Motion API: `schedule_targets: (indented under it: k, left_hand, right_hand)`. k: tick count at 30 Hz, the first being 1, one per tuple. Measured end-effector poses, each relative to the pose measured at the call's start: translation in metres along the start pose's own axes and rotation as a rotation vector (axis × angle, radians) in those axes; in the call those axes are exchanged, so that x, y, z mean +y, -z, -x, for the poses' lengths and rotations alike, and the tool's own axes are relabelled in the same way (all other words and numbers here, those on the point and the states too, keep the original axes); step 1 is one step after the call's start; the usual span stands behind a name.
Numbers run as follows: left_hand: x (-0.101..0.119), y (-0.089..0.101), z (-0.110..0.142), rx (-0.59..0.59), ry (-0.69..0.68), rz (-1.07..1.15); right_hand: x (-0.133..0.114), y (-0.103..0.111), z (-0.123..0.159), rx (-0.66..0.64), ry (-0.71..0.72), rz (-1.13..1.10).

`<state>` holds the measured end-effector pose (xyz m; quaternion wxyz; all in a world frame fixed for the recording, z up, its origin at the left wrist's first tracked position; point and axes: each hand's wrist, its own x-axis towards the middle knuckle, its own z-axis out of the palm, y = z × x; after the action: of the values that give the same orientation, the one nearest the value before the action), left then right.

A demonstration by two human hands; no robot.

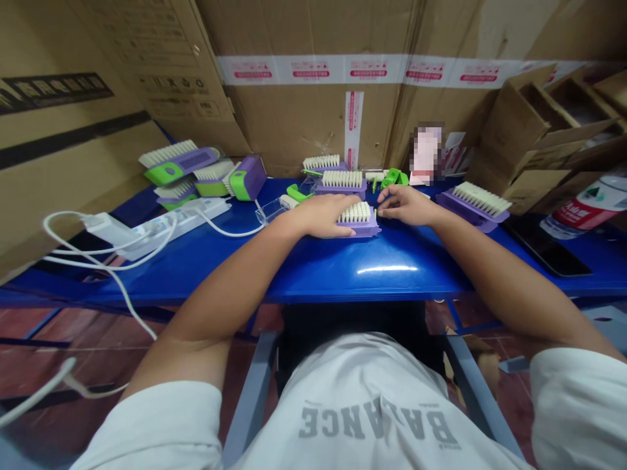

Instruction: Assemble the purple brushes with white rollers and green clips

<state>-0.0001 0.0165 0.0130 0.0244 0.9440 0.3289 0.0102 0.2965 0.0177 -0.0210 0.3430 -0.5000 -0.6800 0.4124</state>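
Observation:
A purple scrub brush [360, 225] with white bristles facing up lies on the blue table in front of me. My left hand [324, 215] is wrapped over its left part, thumb along the near side, and hides that end. At the brush's right end, my right hand [405, 205] has its fingertips pinched at a small green piece [376, 212]; the hold is partly hidden. Just behind are another purple brush [341, 183] and a further brush [321, 163]. Bright green plastic parts [394, 178] lie beyond my right hand.
Several green-and-purple brushes [179, 161] are piled at the left, behind a white power strip [161, 230] with cables. To the right are a purple brush [475, 205], a black phone [548, 245], a bottle [582, 207] and cardboard boxes [531, 134]. Cardboard [304, 108] walls the back.

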Motion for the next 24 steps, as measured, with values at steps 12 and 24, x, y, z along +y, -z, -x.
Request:
schedule_targets:
  k: [12,24]
  left_hand:
    - [0.003,0.002,0.000,-0.018,0.012,0.003]
    - [0.005,0.004,0.001,-0.030,0.015,-0.003]
  right_hand:
    - [0.007,0.003,-0.002,0.001,0.058,0.051]
    - [0.013,0.007,-0.005,-0.028,0.111,0.068]
